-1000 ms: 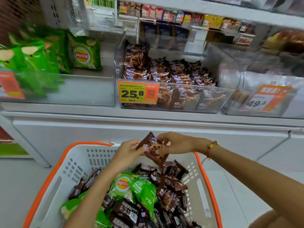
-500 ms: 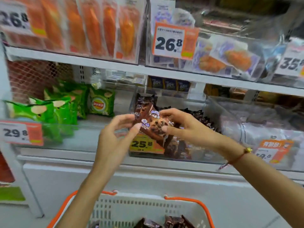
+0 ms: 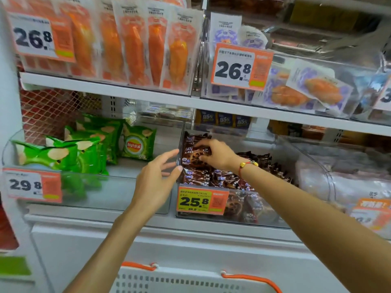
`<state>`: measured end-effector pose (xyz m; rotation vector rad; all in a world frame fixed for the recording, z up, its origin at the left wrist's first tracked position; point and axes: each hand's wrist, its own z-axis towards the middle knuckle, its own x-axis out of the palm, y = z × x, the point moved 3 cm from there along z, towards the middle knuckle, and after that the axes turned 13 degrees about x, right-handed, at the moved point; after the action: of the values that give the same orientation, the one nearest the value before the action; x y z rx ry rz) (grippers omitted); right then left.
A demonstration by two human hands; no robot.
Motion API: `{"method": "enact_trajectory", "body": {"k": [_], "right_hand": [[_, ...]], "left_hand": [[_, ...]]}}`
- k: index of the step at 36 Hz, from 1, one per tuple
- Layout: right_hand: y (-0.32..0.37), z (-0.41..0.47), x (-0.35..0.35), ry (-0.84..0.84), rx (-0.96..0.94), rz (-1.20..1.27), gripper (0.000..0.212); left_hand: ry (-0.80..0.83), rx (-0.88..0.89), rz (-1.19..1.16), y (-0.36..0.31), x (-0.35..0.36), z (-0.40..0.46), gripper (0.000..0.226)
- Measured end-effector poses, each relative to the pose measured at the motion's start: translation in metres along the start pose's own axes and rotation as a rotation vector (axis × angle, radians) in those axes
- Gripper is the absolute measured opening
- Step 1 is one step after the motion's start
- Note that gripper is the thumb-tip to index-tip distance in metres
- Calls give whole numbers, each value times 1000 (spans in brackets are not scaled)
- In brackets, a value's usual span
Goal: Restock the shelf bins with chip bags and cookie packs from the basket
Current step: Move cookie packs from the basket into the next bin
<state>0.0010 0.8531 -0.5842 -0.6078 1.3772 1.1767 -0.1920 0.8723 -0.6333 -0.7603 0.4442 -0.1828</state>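
My right hand [image 3: 215, 154] reaches into the clear cookie bin [image 3: 273, 216] and grips a brown cookie pack [image 3: 193, 158] standing at the bin's back left, above several other brown packs. My left hand [image 3: 156, 178] hovers with relaxed, spread fingers just outside the bin's left wall and holds nothing. To the left, the clear chip bin [image 3: 118, 193] holds several green chip bags [image 3: 137, 144]. Only the far rim of the white basket [image 3: 190, 280] with orange handles shows at the bottom edge; its contents are out of view.
An upper shelf [image 3: 105, 89] carries bins of orange and purple snack packs with price tags. A clear bin [image 3: 330, 176] of pale packs sits right of the cookie bin. Orange price tags hang on the bin fronts. A white cabinet front lies below the shelf.
Both hands lifted a cookie pack from the basket up to the shelf. The right hand has carried it into the cookie bin, and the left hand has let go.
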Motion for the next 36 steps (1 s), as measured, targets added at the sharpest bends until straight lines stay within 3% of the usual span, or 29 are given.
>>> {"method": "enact_trajectory", "body": {"k": [6, 18, 24, 29, 36], "right_hand": [[0, -3, 0, -240, -128, -194, 48], [8, 0, 16, -235, -172, -212, 40], [10, 2, 13, -128, -156, -214, 45], [7, -4, -3, -36, -123, -31, 56], [1, -67, -24, -106, -181, 248, 41]], "left_hand": [[8, -19, 0, 3, -1, -1, 43], [2, 11, 48, -2, 1, -2, 44], [3, 13, 58, -2, 2, -4, 44], [-4, -1, 53, -2, 0, -4, 44], [-99, 22, 2, -11, 1, -10, 40]]}}
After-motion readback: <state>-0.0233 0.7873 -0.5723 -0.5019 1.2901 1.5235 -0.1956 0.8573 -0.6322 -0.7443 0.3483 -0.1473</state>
